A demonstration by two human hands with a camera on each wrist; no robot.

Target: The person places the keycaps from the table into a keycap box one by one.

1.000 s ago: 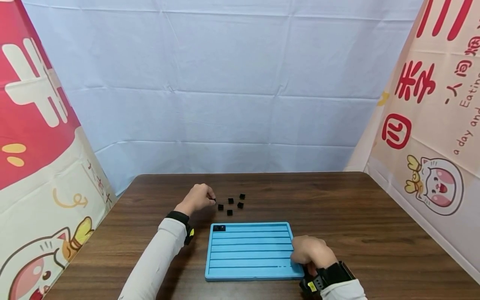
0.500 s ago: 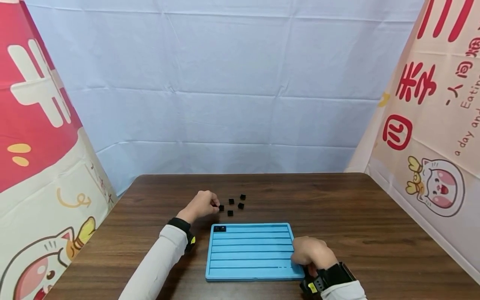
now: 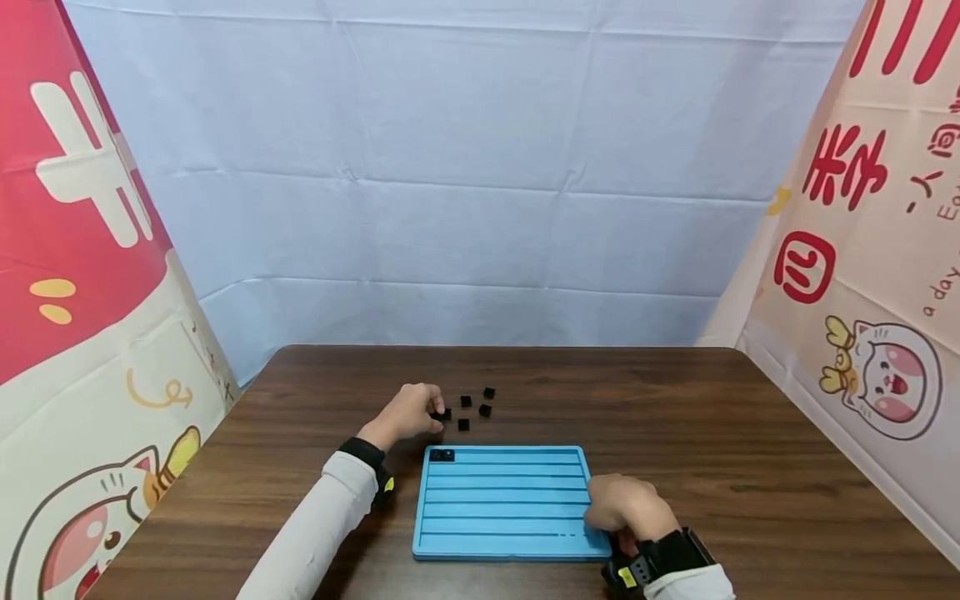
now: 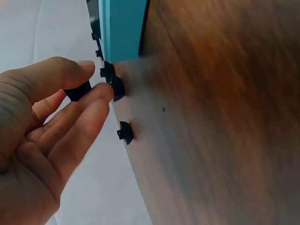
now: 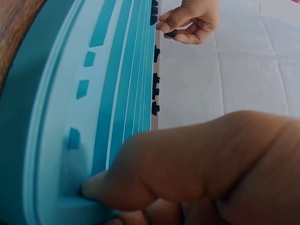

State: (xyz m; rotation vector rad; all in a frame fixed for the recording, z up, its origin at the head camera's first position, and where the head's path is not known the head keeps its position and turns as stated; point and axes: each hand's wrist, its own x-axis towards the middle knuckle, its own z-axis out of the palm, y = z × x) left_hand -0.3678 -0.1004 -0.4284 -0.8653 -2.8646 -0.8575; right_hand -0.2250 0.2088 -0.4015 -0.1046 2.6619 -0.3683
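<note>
My left hand (image 3: 410,412) pinches a small black block (image 4: 78,92) between thumb and fingers, low over the dark wooden table. Right by its fingertips lies another black block (image 3: 447,414), and several more black blocks (image 3: 466,401) are scattered just to the right. In the left wrist view, one block (image 4: 125,132) on the table shows a short knob sticking up. My right hand (image 3: 628,505) grips the right edge of a blue grooved tray (image 3: 510,510), its thumb on the rim near the front corner. Two black pieces (image 3: 442,455) sit side by side in the tray's back left corner.
The brown table (image 3: 750,467) extends around the tray on all sides. Behind it hangs a pale blue cloth (image 3: 465,208), with printed cloths (image 3: 862,333) at left and right. Small slots (image 5: 82,89) mark the tray's front row.
My left hand has moved slightly right and toward me with its block, coming up beside the nearest block on the table. The right hand and the tray have stayed in place.
</note>
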